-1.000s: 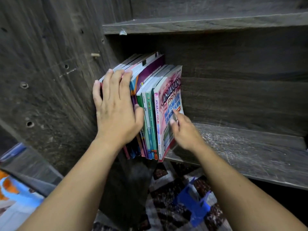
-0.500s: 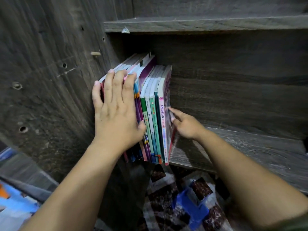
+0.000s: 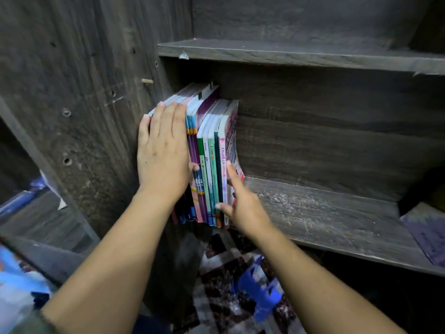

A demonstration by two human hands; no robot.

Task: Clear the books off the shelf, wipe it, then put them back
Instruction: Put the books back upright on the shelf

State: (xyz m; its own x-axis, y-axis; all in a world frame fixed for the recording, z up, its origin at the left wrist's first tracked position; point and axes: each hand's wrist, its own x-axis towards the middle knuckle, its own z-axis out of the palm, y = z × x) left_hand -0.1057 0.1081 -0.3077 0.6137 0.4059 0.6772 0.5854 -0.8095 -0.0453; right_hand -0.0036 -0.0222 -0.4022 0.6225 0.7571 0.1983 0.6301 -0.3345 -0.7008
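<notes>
My left hand (image 3: 163, 150) lies flat, fingers straight and together, thumb tucked at the right edge. My right hand (image 3: 243, 203) reaches forward with forefinger stretched out and thumb spread to the left. Both my forearms are bare and extended ahead.

Books back on the dark shelf

A row of thin, bright-spined books (image 3: 209, 165) stands upright at the nine o'clock end of the grey woodgrain shelf (image 3: 325, 213), packed against its side wall; the outermost pink one bows outward.
</notes>
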